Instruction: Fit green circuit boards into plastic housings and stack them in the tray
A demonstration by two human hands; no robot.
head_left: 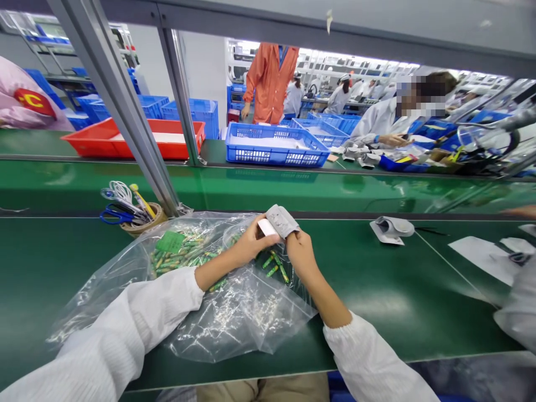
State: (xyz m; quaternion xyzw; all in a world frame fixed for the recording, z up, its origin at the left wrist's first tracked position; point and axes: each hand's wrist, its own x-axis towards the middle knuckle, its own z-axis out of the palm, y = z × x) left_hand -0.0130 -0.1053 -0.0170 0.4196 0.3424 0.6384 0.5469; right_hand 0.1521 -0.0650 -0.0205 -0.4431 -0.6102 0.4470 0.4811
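Cuff (281, 221) in your two hands, above far right edge of bag (238, 329). Left hand (254, 241): fingers curled round its white unit (268, 227). Right hand (300, 248): fingers closed on grey band's (288, 225) near right end. Work looks midway: unit and band together, batteries (190, 258) loose in bag; whether unit holds any, or what is left, you cannot tell. Long axis seems to slant, far left to near right; white unit on left, your side. Second cuff (392, 228) on counter (377, 301), right of bag.
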